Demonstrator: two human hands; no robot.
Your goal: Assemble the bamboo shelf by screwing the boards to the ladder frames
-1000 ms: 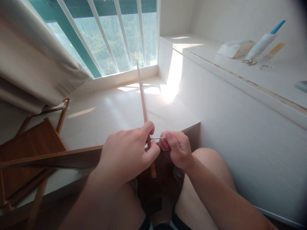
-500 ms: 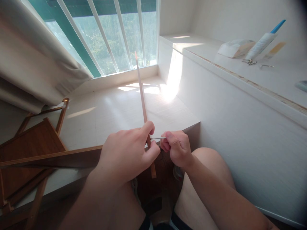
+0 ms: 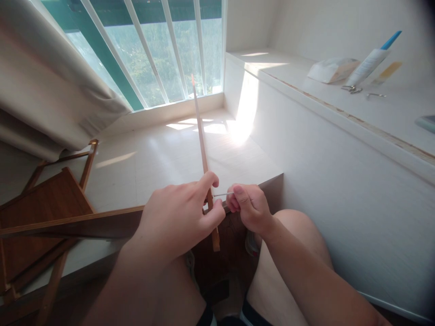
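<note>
My left hand [image 3: 176, 219] is closed round a thin wooden rail [image 3: 200, 131] that stands almost upright, its top end near the window bars and its lower end below my fingers. My right hand [image 3: 248, 208] is pinched on a thin metal tool [image 3: 222, 194] that points sideways into the rail, at the spot my left forefinger and thumb hold. Under both hands a long dark wooden board [image 3: 78, 224] lies across, reaching to the left. My bare knees show below the hands.
A wooden frame with a brown panel [image 3: 41, 213] lies at the left on the pale floor. A curtain [image 3: 44, 86] hangs beside the barred window [image 3: 159, 50]. On the white ledge [image 3: 340, 113] at right lie a tube [image 3: 369, 63], a packet and keys.
The two hands and the rail have shifted very slightly up; the grip on rail and tool is the same.
</note>
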